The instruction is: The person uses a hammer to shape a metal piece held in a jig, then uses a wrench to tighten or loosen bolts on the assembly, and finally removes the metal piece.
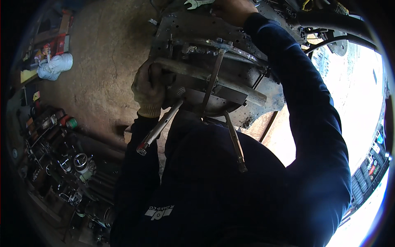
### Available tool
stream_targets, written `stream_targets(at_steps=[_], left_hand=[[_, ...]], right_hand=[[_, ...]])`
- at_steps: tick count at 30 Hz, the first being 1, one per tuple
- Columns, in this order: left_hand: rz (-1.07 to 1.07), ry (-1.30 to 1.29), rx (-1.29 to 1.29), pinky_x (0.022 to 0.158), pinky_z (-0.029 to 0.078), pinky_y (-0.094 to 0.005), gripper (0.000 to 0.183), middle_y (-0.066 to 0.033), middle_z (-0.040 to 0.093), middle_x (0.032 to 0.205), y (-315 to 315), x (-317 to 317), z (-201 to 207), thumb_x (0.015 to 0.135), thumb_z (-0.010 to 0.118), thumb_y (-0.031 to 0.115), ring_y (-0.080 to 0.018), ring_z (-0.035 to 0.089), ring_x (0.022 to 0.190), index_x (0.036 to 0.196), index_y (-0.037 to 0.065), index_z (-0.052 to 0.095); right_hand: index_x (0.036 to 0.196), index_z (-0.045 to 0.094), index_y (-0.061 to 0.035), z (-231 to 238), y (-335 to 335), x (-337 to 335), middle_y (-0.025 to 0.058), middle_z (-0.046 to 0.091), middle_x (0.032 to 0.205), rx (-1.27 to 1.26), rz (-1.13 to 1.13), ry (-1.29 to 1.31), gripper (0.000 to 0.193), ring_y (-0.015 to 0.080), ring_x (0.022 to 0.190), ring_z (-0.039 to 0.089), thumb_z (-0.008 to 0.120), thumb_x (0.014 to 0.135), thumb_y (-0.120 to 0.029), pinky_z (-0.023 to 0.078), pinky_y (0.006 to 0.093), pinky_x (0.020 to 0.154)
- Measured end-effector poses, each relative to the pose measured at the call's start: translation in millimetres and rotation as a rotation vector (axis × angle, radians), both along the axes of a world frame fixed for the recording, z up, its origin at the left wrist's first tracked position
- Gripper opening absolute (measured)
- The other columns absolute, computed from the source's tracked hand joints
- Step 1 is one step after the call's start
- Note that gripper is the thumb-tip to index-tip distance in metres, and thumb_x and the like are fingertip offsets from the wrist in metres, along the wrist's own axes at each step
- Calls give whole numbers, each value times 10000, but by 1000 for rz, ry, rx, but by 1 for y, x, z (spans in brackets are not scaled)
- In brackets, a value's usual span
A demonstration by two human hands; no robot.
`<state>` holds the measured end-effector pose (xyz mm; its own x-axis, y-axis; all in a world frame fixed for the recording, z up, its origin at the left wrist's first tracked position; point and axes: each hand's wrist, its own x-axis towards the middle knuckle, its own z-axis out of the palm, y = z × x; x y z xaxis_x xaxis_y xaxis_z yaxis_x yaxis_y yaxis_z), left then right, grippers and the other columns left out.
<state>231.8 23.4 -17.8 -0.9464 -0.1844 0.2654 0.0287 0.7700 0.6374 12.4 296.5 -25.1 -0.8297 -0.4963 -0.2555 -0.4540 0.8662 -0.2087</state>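
My left hand [148, 88], in a dirty work glove, is closed round the left end of a curved metal tube [189, 69]. The tube lies across a metal frame close to my body, under a narrow flat crossbar [213, 78]. Farther off, at the top edge, my right hand [233, 11] is closed over an open-end wrench [194, 4]; its jaw sticks out left of the fingers, and the hand is partly cut off. A silver bar with a reddish end [161, 127] and a thinner rod [235, 140] jut from the frame towards my torso.
A perforated dark metal plate [185, 24] bears the frame. Dark hoses [337, 20] run along the right. At the left are a white bundle [55, 67], a red rack [65, 24] and cluttered machine parts [80, 162] on the floor. Bright daylight comes in at the right.
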Motion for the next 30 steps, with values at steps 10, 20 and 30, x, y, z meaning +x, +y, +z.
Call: stream_targets(at_steps=[10, 20, 30], left_hand=[[15, -29, 25, 756, 588, -406, 301, -157, 735, 1019, 0, 3, 3, 980, 616, 290, -323, 736, 881, 1161, 60, 686], [-60, 116, -63, 732, 601, -387, 301, -148, 736, 1016, 6, -4, 1, 990, 631, 298, -307, 742, 868, 1161, 55, 674], [-34, 68, -33, 736, 598, -389, 293, -157, 737, 1009, 4, -1, 0, 991, 630, 285, -308, 742, 870, 1153, 46, 680]], right_hand=[[1192, 698, -109, 40, 12, 18, 134, 730, 1036, -575, 103, -782, 354, 289, 944, 701, 719, 895, -301, 557, 425, 840], [1077, 697, -76, 28, -19, 56, 32, 712, 901, -525, 411, -1445, 297, 105, 748, 669, 817, 825, -179, 534, 229, 618], [985, 707, -54, 9, -22, 77, 5, 668, 780, -765, 531, -1447, 273, 47, 577, 585, 818, 812, -235, 450, 183, 464]])
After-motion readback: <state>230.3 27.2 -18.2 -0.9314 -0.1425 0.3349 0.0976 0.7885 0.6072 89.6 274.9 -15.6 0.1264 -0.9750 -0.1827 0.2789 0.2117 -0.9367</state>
